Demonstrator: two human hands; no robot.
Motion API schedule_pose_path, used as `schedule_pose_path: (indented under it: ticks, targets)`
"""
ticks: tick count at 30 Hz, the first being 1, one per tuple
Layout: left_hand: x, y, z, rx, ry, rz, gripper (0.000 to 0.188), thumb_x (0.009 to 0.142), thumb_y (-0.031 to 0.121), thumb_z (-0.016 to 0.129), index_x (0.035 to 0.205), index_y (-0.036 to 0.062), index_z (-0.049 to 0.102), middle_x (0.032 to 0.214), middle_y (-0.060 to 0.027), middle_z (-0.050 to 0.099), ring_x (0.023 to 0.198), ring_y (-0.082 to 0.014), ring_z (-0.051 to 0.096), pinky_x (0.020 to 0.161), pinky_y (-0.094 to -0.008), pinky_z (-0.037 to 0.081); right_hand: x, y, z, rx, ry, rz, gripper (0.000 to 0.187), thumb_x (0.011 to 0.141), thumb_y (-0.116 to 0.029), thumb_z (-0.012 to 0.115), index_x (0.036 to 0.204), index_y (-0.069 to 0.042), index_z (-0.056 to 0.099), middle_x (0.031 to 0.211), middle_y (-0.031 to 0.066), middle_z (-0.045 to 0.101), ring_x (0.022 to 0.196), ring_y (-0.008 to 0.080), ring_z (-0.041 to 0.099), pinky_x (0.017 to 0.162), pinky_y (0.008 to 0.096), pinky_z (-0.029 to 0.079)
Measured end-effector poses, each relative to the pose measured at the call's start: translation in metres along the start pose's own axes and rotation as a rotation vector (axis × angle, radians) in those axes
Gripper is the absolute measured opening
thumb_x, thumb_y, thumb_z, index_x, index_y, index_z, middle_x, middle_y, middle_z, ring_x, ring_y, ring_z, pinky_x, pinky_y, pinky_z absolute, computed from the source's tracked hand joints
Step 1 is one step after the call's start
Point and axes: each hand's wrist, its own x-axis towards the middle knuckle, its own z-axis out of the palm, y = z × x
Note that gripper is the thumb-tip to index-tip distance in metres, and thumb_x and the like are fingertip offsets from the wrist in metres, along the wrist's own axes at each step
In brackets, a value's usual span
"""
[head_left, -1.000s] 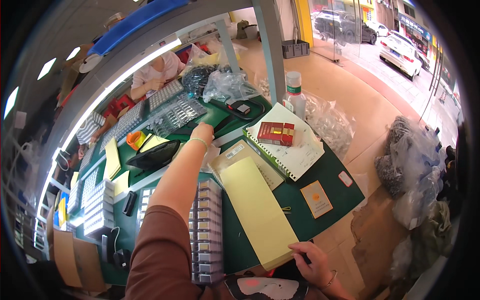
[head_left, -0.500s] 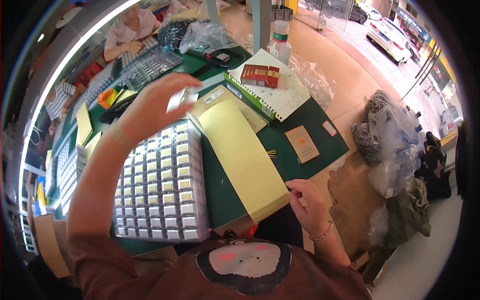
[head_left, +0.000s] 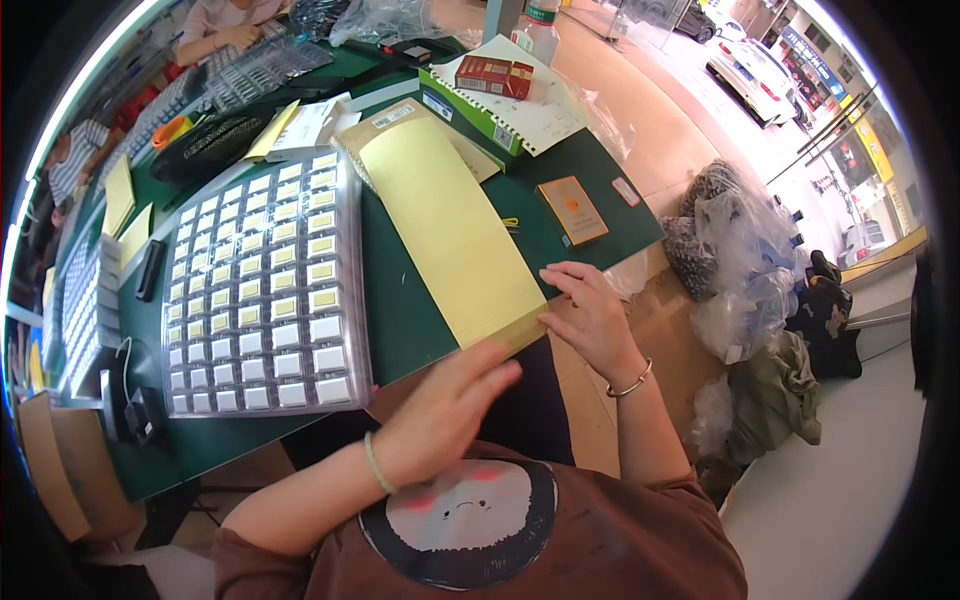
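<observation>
The yellow sheet, reaching over the near edge of my desk, should be light, bendy and easily creased, best pinched at its near corners, where my right hand and blurred left hand are loosely spread

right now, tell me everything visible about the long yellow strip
The long yellow strip looks like matte paper or thin card, with a darker band across its near end. It lies slantwise on the green table, far end over a tan notebook, near end at the table's edge. The right hand seems to touch its near right corner; whether the blurred left hand touches it is unclear.
</observation>
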Motion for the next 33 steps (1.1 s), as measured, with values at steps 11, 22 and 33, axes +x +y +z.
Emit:
schedule_pose_path:
  ticks: [11,22,33]
  targets:
    - [0.027,-0.016,0.014,0.599,0.103,-0.214,0.086,0.076,0.032,0.087,0.153,0.0167,0.052,0.156,-0.0133,0.046,0.142,-0.0318,0.046,0.119,-0.0562,0.031,-0.019,-0.008,0.018,-0.132,0.095,-0.187,0.044,0.080,-0.005,0.086,0.122,-0.007,0.073,0.123,0.0106,0.067,0.102,0.0273,0.064,0.089,0.0372,0.055]
    - [0.033,-0.009,0.010,0.536,0.127,-0.218,0.089,0.076,0.033,0.087,0.155,0.0141,0.050,0.164,-0.0129,0.040,0.151,-0.0342,0.038,0.122,-0.0590,0.028,-0.055,-0.001,0.056,0.641,0.235,0.309,0.043,0.092,-0.002,0.077,0.132,-0.002,0.060,0.115,0.0102,0.070,0.099,0.0217,0.070,0.090,0.0332,0.057]
    - [0.033,-0.028,0.012,0.582,0.084,-0.234,0.066,0.094,0.025,0.072,0.155,0.0122,0.049,0.161,-0.0073,0.047,0.149,-0.0276,0.044,0.124,-0.0510,0.031,0.006,-0.022,0.028,-0.153,0.119,-0.148,0.034,0.081,-0.011,0.084,0.114,-0.014,0.079,0.103,0.0019,0.065,0.092,0.0221,0.061,0.081,0.0366,0.051]
